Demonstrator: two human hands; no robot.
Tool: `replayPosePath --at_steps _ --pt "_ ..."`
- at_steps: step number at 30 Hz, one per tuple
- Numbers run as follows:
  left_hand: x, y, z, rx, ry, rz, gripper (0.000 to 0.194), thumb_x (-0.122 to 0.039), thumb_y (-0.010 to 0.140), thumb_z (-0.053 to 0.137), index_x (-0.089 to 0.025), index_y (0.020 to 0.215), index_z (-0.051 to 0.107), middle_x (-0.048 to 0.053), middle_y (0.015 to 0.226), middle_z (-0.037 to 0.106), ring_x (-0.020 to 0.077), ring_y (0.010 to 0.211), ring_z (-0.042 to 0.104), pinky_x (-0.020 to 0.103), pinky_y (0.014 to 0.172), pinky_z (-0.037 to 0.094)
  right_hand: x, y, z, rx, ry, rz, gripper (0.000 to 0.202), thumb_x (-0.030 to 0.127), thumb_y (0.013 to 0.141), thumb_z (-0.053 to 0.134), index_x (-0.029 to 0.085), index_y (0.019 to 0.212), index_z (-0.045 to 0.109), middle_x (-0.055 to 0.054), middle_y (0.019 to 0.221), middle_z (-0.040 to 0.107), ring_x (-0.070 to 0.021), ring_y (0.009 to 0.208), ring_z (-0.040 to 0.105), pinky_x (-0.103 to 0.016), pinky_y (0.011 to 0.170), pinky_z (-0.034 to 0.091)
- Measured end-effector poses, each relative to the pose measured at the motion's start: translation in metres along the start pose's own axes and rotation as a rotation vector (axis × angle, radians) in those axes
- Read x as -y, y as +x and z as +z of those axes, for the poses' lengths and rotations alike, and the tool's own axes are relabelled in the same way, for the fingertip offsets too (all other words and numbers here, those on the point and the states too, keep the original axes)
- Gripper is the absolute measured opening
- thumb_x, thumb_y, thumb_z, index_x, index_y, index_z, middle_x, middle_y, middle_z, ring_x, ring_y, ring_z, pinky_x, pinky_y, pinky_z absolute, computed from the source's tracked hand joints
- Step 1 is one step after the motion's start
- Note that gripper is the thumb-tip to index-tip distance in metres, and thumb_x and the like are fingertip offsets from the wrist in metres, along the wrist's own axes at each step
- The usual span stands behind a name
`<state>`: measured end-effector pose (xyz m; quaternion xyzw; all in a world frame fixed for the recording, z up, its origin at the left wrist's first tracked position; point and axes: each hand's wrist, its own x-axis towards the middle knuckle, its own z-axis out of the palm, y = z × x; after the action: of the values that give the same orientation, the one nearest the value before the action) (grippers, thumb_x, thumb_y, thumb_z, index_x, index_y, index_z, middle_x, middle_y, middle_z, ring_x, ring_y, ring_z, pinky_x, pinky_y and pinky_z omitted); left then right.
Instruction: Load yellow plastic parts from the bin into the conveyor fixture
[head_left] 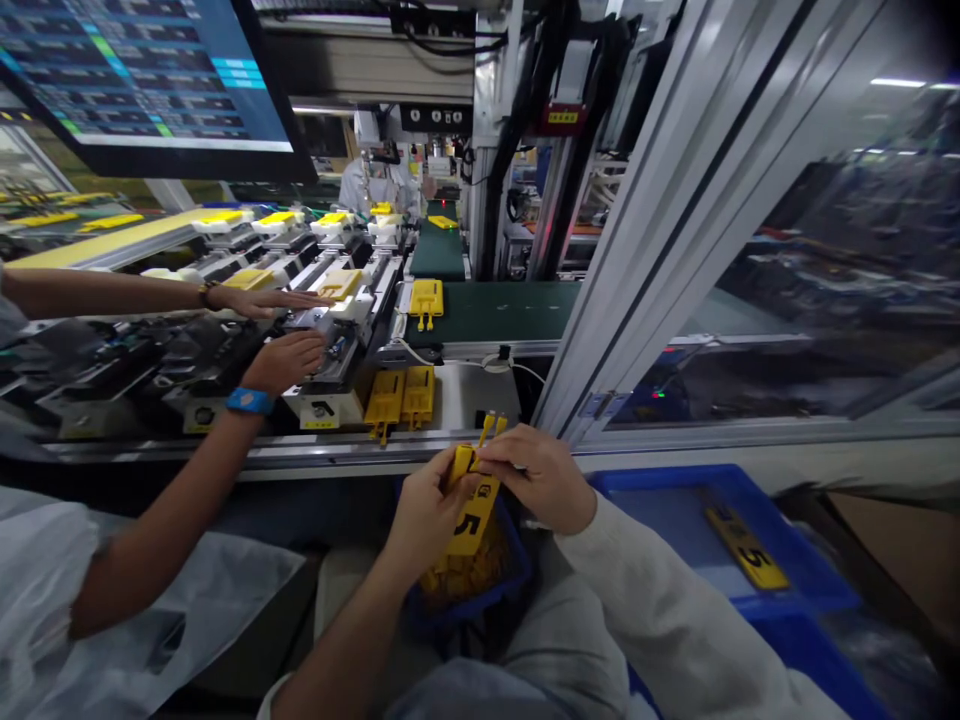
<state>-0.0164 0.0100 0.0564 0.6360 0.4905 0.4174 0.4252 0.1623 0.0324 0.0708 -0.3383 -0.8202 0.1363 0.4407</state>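
My left hand point(429, 512) is closed around a yellow power bank point(469, 528) marked with a black "5", held tilted over my lap. Two short yellow cables point(492, 424) stick up from its top end. At that end the fingers of my right hand point(541, 476) are pinched on a cable near its base, and they hide part of it. Beneath the power bank, a blue bin point(517, 570) holds many small yellow pieces. Just beyond my hands, two yellow power banks point(401, 395) lie on the machine ledge.
A co-worker's hands point(285, 360) reach over the row of fixtures point(330, 375) at left. One yellow unit point(427, 298) sits on the green conveyor point(510, 310). At right, a blue tray point(667, 485) holds another power bank point(746, 548). A metal frame post point(645, 220) rises there; a monitor point(150, 80) hangs upper left.
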Motion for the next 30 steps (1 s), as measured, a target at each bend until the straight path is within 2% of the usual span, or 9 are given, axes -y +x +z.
replayPosePath --at_steps 6,12,18,20,22,24,26,30 --pt "0.004 0.000 -0.002 -0.007 -0.039 -0.015 0.039 -0.037 0.084 0.058 -0.019 0.119 0.060 0.004 0.107 0.069 0.0207 0.097 0.063 0.027 0.084 0.049 0.002 -0.005 0.010 0.018 -0.003 0.079 0.021 0.023 0.090 0.055 0.025 0.106 0.070 -0.006 0.097 0.067 -0.0157 0.087 0.065 -0.028 0.076 0.053" --pt "0.015 0.000 -0.002 0.000 -0.142 -0.069 0.041 -0.037 0.083 0.059 -0.019 0.120 0.059 0.005 0.104 0.069 0.0220 0.097 0.063 0.030 0.083 0.050 0.004 -0.003 0.013 -0.081 0.104 0.159 0.010 0.025 0.085 0.063 0.024 0.091 0.071 -0.003 0.085 0.072 -0.0164 0.082 0.067 -0.029 0.076 0.053" --pt "0.016 -0.002 -0.006 0.020 -0.248 -0.107 0.039 -0.037 0.083 0.061 -0.019 0.117 0.059 0.005 0.101 0.070 0.0213 0.093 0.065 0.029 0.078 0.052 -0.001 -0.007 0.021 -0.110 0.128 0.207 0.008 0.024 0.083 0.066 0.024 0.087 0.072 -0.004 0.091 0.067 -0.0154 0.083 0.064 -0.029 0.075 0.052" --pt "0.014 -0.003 -0.007 0.039 -0.278 -0.110 0.038 -0.037 0.083 0.062 -0.020 0.116 0.060 0.005 0.102 0.070 0.0210 0.093 0.065 0.028 0.078 0.053 -0.002 -0.009 0.024 -0.114 0.150 0.274 0.012 0.027 0.082 0.066 0.024 0.092 0.071 -0.006 0.101 0.064 -0.0153 0.081 0.063 -0.030 0.073 0.052" --pt "0.012 -0.004 -0.006 0.036 -0.333 -0.116 0.038 -0.038 0.083 0.062 -0.020 0.116 0.060 0.005 0.102 0.070 0.0209 0.092 0.066 0.029 0.079 0.053 -0.004 -0.012 0.028 -0.119 0.247 0.404 0.024 0.032 0.082 0.066 0.023 0.104 0.067 -0.007 0.104 0.063 -0.0137 0.073 0.061 -0.029 0.066 0.052" --pt "0.011 -0.004 -0.004 0.013 -0.395 -0.125 0.039 -0.039 0.082 0.063 -0.019 0.115 0.060 0.006 0.103 0.070 0.0211 0.092 0.066 0.030 0.079 0.053 -0.006 -0.015 0.033 -0.089 0.374 0.534 0.031 0.038 0.083 0.064 0.022 0.110 0.064 -0.006 0.097 0.067 -0.0134 0.067 0.061 -0.028 0.062 0.052" --pt "0.011 -0.003 -0.001 0.002 -0.457 -0.142 0.040 -0.040 0.081 0.065 -0.019 0.114 0.061 0.006 0.104 0.071 0.0215 0.092 0.067 0.030 0.080 0.054 -0.009 -0.018 0.039 -0.081 0.412 0.593 0.030 0.041 0.084 0.063 0.021 0.107 0.065 -0.005 0.091 0.069 -0.0155 0.072 0.063 -0.029 0.065 0.052" --pt "0.012 -0.002 0.005 0.037 -0.590 -0.197 0.043 -0.040 0.079 0.067 -0.018 0.116 0.060 0.007 0.104 0.071 0.0222 0.093 0.067 0.033 0.082 0.054 -0.011 -0.024 0.049 -0.254 0.326 0.581 0.029 0.041 0.081 0.066 0.022 0.102 0.065 -0.004 0.090 0.069 -0.0155 0.073 0.063 -0.027 0.065 0.052"
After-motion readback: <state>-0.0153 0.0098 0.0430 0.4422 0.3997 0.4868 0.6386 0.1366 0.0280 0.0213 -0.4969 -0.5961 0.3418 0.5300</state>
